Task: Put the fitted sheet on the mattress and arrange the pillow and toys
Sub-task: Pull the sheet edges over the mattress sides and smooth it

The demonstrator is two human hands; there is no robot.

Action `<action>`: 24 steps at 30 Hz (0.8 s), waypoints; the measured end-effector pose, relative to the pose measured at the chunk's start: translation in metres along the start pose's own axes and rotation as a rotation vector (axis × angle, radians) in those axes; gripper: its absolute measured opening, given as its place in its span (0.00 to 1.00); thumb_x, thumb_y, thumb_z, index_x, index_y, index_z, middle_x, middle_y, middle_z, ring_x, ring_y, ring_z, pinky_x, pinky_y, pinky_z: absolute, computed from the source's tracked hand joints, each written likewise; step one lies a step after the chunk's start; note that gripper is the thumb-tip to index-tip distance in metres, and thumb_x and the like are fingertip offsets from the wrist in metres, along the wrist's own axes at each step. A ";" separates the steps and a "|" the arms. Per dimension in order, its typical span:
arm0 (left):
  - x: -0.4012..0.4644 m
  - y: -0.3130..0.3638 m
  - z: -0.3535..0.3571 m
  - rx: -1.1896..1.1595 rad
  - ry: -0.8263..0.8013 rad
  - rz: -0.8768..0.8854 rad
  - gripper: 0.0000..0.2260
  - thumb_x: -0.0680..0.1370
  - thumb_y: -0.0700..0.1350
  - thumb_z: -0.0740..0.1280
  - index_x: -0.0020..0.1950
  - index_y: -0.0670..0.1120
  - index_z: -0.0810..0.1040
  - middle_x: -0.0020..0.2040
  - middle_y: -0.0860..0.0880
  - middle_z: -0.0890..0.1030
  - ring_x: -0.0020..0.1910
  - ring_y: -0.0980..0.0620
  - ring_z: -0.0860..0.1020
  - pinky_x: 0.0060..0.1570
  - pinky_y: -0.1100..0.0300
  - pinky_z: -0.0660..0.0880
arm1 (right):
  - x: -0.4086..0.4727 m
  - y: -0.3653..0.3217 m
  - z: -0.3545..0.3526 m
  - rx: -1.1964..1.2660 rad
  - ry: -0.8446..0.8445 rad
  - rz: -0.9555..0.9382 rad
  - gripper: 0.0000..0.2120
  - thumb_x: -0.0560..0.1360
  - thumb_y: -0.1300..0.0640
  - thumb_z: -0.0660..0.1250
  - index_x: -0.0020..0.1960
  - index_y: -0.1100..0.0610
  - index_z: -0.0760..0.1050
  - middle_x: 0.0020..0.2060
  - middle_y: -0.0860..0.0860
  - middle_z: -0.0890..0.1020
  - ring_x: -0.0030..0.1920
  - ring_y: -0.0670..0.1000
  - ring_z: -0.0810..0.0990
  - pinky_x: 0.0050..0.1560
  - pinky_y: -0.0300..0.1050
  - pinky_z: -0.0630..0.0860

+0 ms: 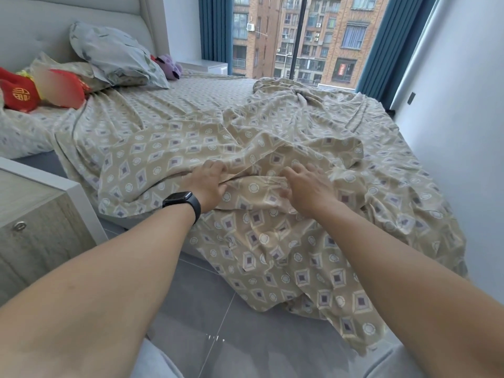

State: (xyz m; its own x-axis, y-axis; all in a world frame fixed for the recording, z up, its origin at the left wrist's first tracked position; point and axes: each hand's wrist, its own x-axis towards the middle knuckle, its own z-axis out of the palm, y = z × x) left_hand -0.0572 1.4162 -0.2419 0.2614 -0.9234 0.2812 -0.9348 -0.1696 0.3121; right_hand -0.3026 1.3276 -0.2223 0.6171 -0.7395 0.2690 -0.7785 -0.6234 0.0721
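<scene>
A tan fitted sheet [191, 137] with a diamond pattern lies rumpled over the mattress, and one end hangs down to the floor at the bed's near corner. My left hand [208, 182], with a black watch on the wrist, pinches a fold of the sheet near the bed's edge. My right hand [305, 186] rests on the sheet just to the right, fingers spread and slightly bent. A pale leaf-print pillow [114, 57] leans on the headboard. A red plush toy [19, 94] lies at the far left and a purple plush toy [170, 65] sits behind the pillow.
A wood-look nightstand [41, 214] with a white frame stands left of me beside the bed. Grey tiled floor [218, 309] runs along the near side. A white wall [450, 105] is close on the right. A large window with blue curtains [215, 31] is behind the bed.
</scene>
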 end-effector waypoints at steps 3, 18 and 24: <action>0.007 0.010 0.004 0.076 -0.036 -0.081 0.12 0.80 0.48 0.64 0.63 0.56 0.76 0.59 0.52 0.79 0.61 0.47 0.75 0.61 0.48 0.70 | 0.001 0.007 0.006 -0.027 -0.100 0.094 0.09 0.83 0.48 0.60 0.60 0.45 0.77 0.59 0.48 0.81 0.61 0.53 0.74 0.60 0.51 0.63; -0.038 -0.033 -0.021 -0.091 -1.054 -0.286 0.03 0.73 0.44 0.76 0.46 0.50 0.86 0.44 0.49 0.85 0.39 0.53 0.82 0.45 0.59 0.77 | -0.024 -0.042 -0.027 0.361 -0.920 -0.078 0.10 0.74 0.61 0.64 0.41 0.48 0.80 0.38 0.55 0.83 0.36 0.55 0.77 0.40 0.51 0.76; -0.022 -0.011 -0.020 -0.284 -0.658 -0.137 0.17 0.79 0.51 0.70 0.67 0.54 0.76 0.60 0.53 0.80 0.54 0.52 0.81 0.55 0.57 0.75 | -0.003 -0.034 -0.049 0.385 -0.170 -0.139 0.16 0.75 0.48 0.69 0.62 0.45 0.75 0.60 0.45 0.78 0.58 0.50 0.76 0.61 0.55 0.76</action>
State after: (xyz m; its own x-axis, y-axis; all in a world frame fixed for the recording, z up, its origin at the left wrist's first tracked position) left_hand -0.0473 1.4456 -0.2332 0.0893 -0.9315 -0.3526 -0.7826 -0.2846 0.5537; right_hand -0.2839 1.3630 -0.1786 0.7478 -0.6534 0.1178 -0.6075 -0.7449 -0.2757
